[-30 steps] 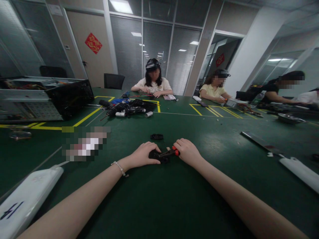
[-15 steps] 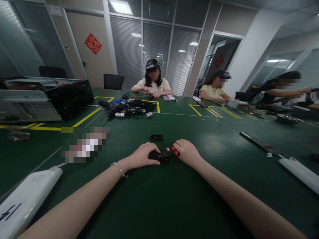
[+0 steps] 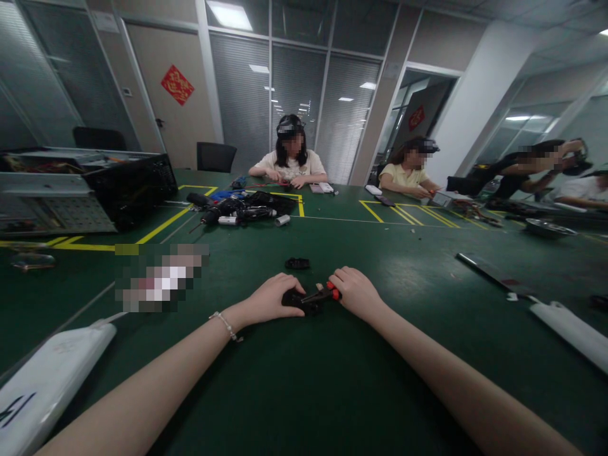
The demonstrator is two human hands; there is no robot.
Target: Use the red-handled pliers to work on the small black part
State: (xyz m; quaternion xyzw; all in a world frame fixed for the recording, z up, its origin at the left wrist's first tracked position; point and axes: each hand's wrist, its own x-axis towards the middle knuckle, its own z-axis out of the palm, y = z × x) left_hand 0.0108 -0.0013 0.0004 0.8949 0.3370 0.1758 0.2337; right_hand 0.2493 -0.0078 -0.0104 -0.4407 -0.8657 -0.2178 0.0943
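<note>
Small black plastic-looking part (image 3: 291, 300), on or just above the dark green tabletop (image 3: 304, 392) in front of us, has barely budged from a second ago. Our left hand (image 3: 273, 296) has it between thumb and fingers, curved partway open. Our right hand (image 3: 354, 290) is curled tight on red-handled black pliers (image 3: 332, 291), tips reaching over the part; can't tell if they bite. So we'd call the work steady, same hold. A second black piece (image 3: 297, 263) lies just beyond. Real change: the far-right co-worker (image 3: 503, 177) lifts their arms higher. Writing-wise, we've got dark handwritten marks on a white flat slab (image 3: 57, 370), maybe "14", and gold characters on a red diamond sign (image 3: 177, 85), too soft to read. No legible brands.
</note>
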